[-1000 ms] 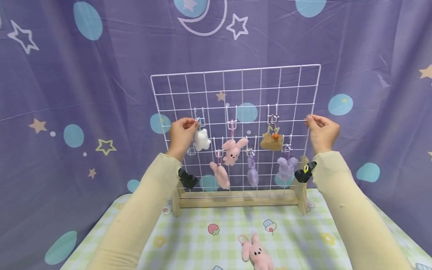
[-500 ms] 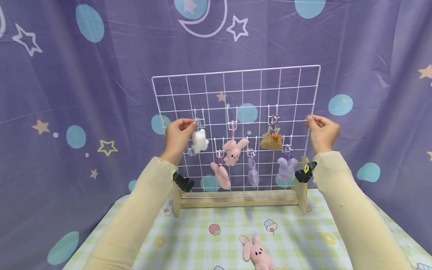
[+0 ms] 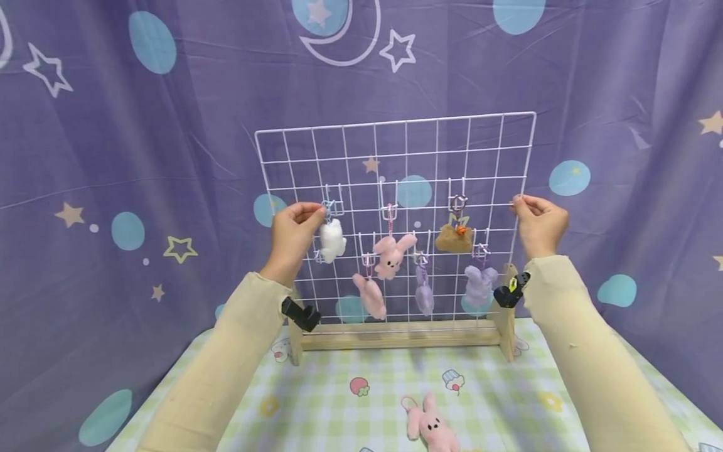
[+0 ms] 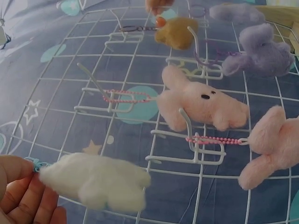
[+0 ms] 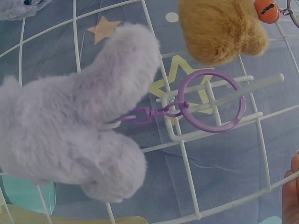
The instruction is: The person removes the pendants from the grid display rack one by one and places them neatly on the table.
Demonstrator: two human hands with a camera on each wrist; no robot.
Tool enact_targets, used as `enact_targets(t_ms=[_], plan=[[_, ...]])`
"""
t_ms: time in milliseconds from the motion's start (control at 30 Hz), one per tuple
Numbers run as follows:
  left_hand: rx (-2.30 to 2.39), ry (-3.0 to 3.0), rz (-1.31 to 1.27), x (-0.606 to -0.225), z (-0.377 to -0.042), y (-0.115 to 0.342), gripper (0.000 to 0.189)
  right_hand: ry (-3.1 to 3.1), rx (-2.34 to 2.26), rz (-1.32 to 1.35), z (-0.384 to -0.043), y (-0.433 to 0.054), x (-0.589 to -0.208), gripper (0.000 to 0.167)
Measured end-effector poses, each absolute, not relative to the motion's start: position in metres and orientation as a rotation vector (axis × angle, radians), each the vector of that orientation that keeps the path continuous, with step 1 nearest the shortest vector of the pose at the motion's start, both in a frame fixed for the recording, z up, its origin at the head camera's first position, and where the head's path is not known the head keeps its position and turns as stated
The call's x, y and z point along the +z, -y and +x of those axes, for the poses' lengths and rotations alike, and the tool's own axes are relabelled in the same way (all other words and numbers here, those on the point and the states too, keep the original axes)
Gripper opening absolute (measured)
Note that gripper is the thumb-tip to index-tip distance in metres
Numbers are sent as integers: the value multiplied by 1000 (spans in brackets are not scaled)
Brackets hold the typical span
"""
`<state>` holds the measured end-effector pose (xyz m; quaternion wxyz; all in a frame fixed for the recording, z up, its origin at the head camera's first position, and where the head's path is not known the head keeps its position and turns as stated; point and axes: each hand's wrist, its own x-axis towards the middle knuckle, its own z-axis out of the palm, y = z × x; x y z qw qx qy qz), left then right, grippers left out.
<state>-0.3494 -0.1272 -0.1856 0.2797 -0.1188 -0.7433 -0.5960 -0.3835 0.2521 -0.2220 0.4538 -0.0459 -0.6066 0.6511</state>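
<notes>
My left hand (image 3: pixel 292 237) pinches the light blue clasp (image 4: pixel 36 164) of a white plush keychain (image 3: pixel 332 241), beside a white hook (image 3: pixel 337 208) on the wire grid (image 3: pixel 405 156). I cannot tell whether the clasp is around that hook. The plush hangs below the fingers. At the grid's right edge, my right hand (image 3: pixel 540 225) holds the side wire between thumb and fingers. Hanging from other hooks are a pink bunny keychain (image 3: pixel 392 256), a second pink plush (image 3: pixel 369 296), a brown plush (image 3: pixel 454 239) with an orange bell, and two purple plushes (image 3: pixel 481 285).
A wooden stand (image 3: pixel 395 339) bears the grid on a green checked tablecloth (image 3: pixel 316 402). Another pink bunny keychain (image 3: pixel 432 427) lies on the cloth near the front. An unloaded hook (image 3: pixel 319 256) sits low on the left. A purple curtain (image 3: pixel 169 125) hangs behind.
My left hand has shifted slightly left and toward me with the white plush, which has turned and hangs a bit farther left. The right hand stays on the grid's edge.
</notes>
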Motion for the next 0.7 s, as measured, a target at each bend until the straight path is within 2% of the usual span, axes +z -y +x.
enact_targets(t_ms=[233,467,700], plan=[[-1618,2006,-356,-187,-338,128,23,1475,1617,-116,-383,-251,-223,16],[-1627,2045,-406,-196,-321,128,23,1484,1594,-108,-382,-250,-222,24],[-1669,2084,-439,-212,-306,127,22,1471,1619,-109,-382,-251,-222,22]])
